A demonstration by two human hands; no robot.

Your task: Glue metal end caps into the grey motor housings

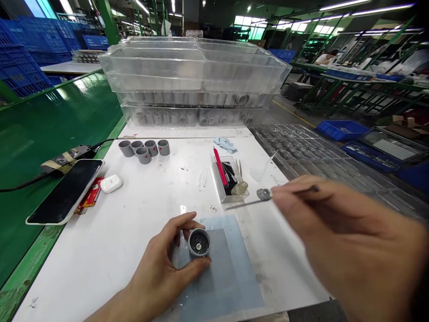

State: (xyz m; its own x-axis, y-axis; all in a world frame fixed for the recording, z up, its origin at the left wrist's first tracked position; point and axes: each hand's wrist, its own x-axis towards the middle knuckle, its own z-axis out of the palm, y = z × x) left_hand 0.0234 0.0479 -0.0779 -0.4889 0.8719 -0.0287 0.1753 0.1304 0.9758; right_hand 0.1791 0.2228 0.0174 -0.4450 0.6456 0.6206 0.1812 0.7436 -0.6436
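My left hand is closed around a small grey cylindrical housing, holding it upright on a blue-grey mat with its open top facing me. My right hand is raised close to the camera and pinches thin tweezers. A small round metal part sits at my right fingertips beside the tweezers; whether the fingers grip it too is unclear. The right hand is to the right of and above the housing.
Several grey cylinders stand at the back of the white table. A clear box with pens, a phone, a white earbud case, stacked clear trays and a blister tray surround the work spot.
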